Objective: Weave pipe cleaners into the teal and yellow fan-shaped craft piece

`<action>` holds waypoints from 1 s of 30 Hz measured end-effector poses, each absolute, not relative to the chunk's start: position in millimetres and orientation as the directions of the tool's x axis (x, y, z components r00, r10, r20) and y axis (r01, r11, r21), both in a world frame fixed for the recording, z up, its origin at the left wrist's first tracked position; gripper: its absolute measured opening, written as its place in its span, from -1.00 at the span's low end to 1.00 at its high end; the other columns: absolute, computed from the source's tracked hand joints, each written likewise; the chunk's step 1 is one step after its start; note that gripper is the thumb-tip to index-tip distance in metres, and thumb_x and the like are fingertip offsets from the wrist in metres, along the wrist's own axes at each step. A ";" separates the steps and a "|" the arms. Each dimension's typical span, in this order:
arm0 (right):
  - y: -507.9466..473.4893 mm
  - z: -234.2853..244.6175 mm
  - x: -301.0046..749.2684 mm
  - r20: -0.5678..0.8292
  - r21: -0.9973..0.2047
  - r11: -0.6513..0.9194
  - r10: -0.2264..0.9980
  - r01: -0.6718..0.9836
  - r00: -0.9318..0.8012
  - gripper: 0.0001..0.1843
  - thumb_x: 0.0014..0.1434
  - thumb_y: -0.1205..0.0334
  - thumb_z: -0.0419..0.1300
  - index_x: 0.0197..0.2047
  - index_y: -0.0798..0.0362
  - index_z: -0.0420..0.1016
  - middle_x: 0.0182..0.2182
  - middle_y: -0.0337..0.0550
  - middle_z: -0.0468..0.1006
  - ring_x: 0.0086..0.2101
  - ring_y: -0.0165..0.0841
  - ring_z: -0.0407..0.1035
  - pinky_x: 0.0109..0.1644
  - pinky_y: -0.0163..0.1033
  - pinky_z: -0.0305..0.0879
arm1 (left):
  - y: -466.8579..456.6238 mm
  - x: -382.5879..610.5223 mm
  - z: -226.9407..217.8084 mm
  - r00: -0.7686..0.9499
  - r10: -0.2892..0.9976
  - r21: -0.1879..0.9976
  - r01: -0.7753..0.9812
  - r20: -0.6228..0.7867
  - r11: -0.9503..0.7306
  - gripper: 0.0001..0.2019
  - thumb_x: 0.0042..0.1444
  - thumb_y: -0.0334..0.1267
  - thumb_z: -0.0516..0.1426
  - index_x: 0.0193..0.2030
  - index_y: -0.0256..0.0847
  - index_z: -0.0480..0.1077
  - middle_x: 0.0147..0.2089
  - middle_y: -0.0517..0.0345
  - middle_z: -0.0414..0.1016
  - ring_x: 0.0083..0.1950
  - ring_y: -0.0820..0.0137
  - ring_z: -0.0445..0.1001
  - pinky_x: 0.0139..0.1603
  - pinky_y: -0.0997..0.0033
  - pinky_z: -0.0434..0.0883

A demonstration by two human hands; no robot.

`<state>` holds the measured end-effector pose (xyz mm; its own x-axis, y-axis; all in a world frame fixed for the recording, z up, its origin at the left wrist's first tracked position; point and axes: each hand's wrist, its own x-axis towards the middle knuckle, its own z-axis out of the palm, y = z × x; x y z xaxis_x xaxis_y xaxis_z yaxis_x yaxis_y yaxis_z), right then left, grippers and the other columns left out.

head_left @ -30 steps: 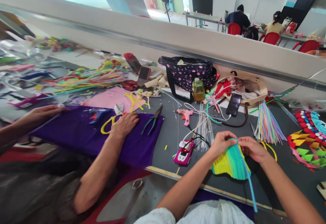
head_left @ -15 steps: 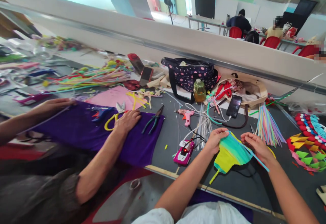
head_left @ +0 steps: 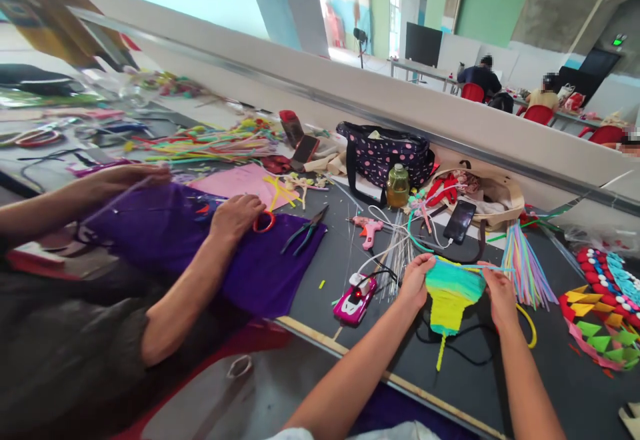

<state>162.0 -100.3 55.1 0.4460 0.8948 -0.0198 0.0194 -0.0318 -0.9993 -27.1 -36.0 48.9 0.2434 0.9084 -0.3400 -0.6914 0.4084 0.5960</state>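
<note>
My left hand [head_left: 416, 280] and my right hand [head_left: 497, 290] grip the two upper corners of a fan-shaped woven piece [head_left: 453, 293], teal at the top and yellow below, with a yellow stem hanging down. A thin blue strand [head_left: 487, 268] runs off its top to the right, past my right hand. Both hands are closed on the piece, just above the dark table [head_left: 450, 367].
A co-worker on the left rests a hand [head_left: 235, 217] on a purple cloth [head_left: 175, 240] by a red ring and pliers [head_left: 305, 227]. A pink glue gun [head_left: 354, 297], wires, a straw bundle [head_left: 525, 263], a phone [head_left: 459, 221], a bottle [head_left: 397, 187], bags and coloured shapes [head_left: 600, 320] surround me.
The woven piece has turned from a sideways tilt to hanging stem down. My view has lifted and shifted. The co-worker's hand moved onto a red ring.
</note>
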 end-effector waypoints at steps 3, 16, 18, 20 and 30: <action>-87.4 44.8 156.5 0.002 -0.995 0.055 0.827 -0.078 0.562 -0.61 -0.07 -0.05 0.34 -0.24 0.05 0.58 -0.28 -0.13 0.60 -0.27 -0.22 0.46 -0.14 -0.12 0.38 | -41.0 -24.2 45.6 0.210 0.920 0.611 -0.695 -0.331 0.378 -0.60 -0.38 -0.24 0.42 -0.39 -0.27 0.38 -0.50 0.24 0.45 -0.49 0.51 0.41 -0.40 0.50 0.33; -92.3 11.7 157.6 0.036 -0.992 0.096 0.844 -0.085 0.536 -0.68 -0.07 0.02 0.31 -0.27 0.04 0.57 -0.37 -0.14 0.60 -0.42 -0.28 0.44 -0.34 -0.19 0.37 | -28.3 -38.2 39.9 0.448 0.894 0.994 -0.083 -0.021 0.065 -0.81 -0.21 -0.20 0.31 -0.45 -0.29 0.54 -0.50 0.15 0.51 -0.48 0.47 0.37 -0.46 0.55 0.23; -92.8 10.4 155.3 0.055 -0.994 0.097 0.857 -0.056 0.512 -0.69 -0.05 0.01 0.29 -0.29 0.04 0.57 -0.34 -0.12 0.60 -0.42 -0.29 0.43 -0.35 -0.20 0.36 | -19.0 -38.4 44.5 0.586 0.810 0.999 0.030 0.012 -0.037 -0.83 -0.17 -0.20 0.28 -0.46 -0.26 0.57 -0.51 0.17 0.53 -0.49 0.45 0.37 -0.46 0.55 0.25; -93.0 10.6 153.0 0.051 -0.995 0.085 0.870 -0.048 0.490 -0.66 -0.04 -0.01 0.29 -0.26 0.06 0.57 -0.34 -0.11 0.60 -0.42 -0.29 0.42 -0.35 -0.21 0.35 | -12.4 -34.8 47.5 0.666 0.745 0.994 0.069 0.015 -0.082 -0.84 -0.17 -0.22 0.27 -0.43 -0.24 0.60 -0.52 0.18 0.54 -0.51 0.45 0.37 -0.47 0.54 0.26; -98.7 19.2 157.8 0.157 -0.987 0.140 0.837 0.073 0.524 -0.64 0.05 0.03 0.24 -0.13 0.07 0.51 -0.15 -0.06 0.55 -0.12 -0.22 0.40 -0.02 -0.10 0.30 | -10.7 -10.7 29.3 0.638 0.768 0.998 0.047 -0.057 0.035 -0.84 -0.26 -0.30 0.26 -0.47 -0.28 0.59 -0.56 0.15 0.51 -0.57 0.46 0.33 -0.55 0.54 0.22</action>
